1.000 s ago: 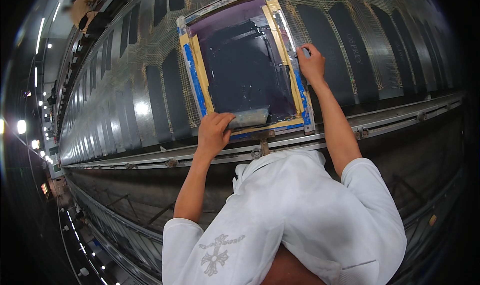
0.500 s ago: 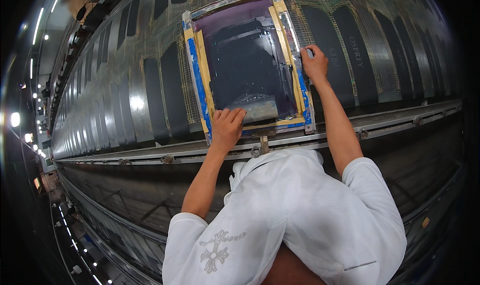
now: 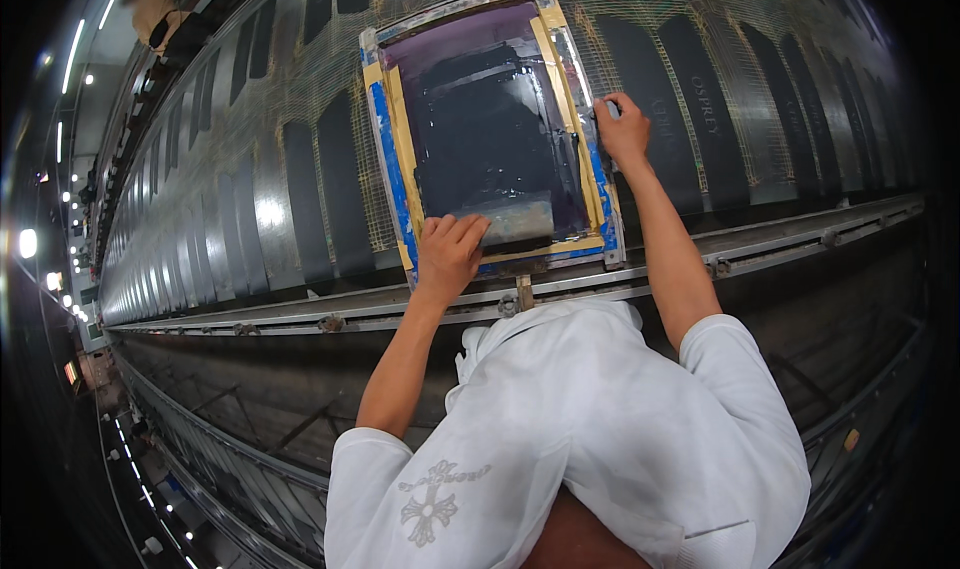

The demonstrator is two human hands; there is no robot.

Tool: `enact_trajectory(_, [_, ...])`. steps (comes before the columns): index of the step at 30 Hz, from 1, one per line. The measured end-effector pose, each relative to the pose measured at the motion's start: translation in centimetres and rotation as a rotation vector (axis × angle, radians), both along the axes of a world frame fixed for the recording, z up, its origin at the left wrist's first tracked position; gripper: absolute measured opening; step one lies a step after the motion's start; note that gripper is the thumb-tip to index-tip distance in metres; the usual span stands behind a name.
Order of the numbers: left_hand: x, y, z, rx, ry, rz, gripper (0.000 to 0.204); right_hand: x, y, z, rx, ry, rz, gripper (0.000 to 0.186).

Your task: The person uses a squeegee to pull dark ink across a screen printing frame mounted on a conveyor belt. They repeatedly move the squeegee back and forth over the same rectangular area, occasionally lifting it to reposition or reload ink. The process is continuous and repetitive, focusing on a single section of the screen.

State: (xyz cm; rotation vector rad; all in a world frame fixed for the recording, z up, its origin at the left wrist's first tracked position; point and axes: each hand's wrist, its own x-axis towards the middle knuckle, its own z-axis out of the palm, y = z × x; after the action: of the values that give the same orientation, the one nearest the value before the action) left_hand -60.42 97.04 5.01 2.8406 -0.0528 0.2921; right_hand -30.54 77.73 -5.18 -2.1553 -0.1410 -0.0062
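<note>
A screen-printing frame (image 3: 384,129) lies on the long table in front of me, its edges bound with blue and tan tape. Dark wet ink (image 3: 480,129) covers most of its purple mesh. My left hand (image 3: 450,254) is closed on the left end of a squeegee (image 3: 518,223) with a pale, ink-smeared blade. That squeegee rests across the near end of the mesh. At the frame's right rim, my right hand (image 3: 623,129) has its fingers curled round the edge; the fingertips are partly hidden.
Dark cut pieces (image 3: 703,114) lie in rows along the table, some with pale lettering. Yellowish glue-like lines (image 3: 375,179) run between them. A metal rail (image 3: 270,312) with clamps edges the near side. Another person (image 3: 165,14) stands far off at the upper left.
The whole view has shifted slightly to the left. Both hands keep their grips, and the squeegee stays at the near end of the mesh.
</note>
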Motion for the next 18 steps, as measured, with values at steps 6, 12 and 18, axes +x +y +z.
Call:
enact_trajectory(6, [-2.6,-0.7,-1.6,0.002,0.031,-0.060,0.059,0.3,-0.1,-0.4,-0.029,0.010,-0.006,0.034])
enact_trajectory(12, [0.0,0.6,-0.6,0.000,0.012,-0.046,0.058,0.1,0.0,-0.1,-0.003,0.049,0.006,0.034])
enact_trajectory(18, [-1.2,-0.5,-0.6,-0.031,0.054,-0.054,0.056,0.2,-0.1,-0.5,0.025,-0.021,0.010,0.033])
